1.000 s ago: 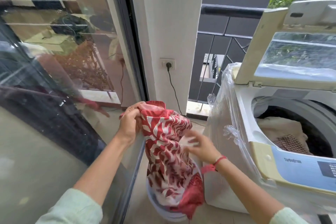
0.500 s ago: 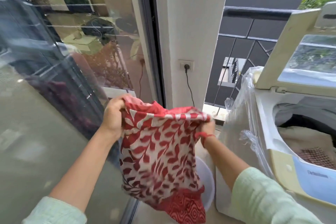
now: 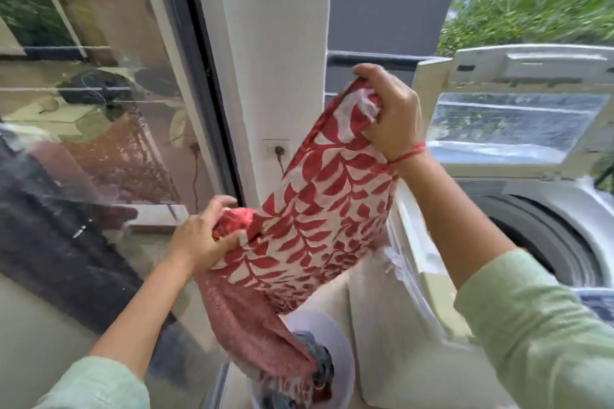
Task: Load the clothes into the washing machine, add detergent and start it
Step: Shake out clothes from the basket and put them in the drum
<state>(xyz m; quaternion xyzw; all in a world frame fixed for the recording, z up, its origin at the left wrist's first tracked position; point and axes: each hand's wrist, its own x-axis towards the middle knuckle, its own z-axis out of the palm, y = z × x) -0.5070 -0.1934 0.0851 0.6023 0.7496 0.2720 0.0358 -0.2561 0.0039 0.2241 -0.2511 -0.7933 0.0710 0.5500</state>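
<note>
Between the hands hangs the red leaf-print cloth (image 3: 319, 209) — right hand (image 3: 392, 116) gripping high, left hand (image 3: 202, 239) gripping low.

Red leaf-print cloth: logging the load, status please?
Both hands, left and right, grip red leaf-print cloth. Cloth beside washing machine, lid up. Nothing blocking.

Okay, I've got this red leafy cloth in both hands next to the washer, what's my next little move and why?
Probably swing the red leaf-print cloth rightward over the open washing machine and let it drop into the drum. The right hand already holds one end high near the raised lid, the left hand bunches the lower part, and the tail hangs over the basket.
</note>
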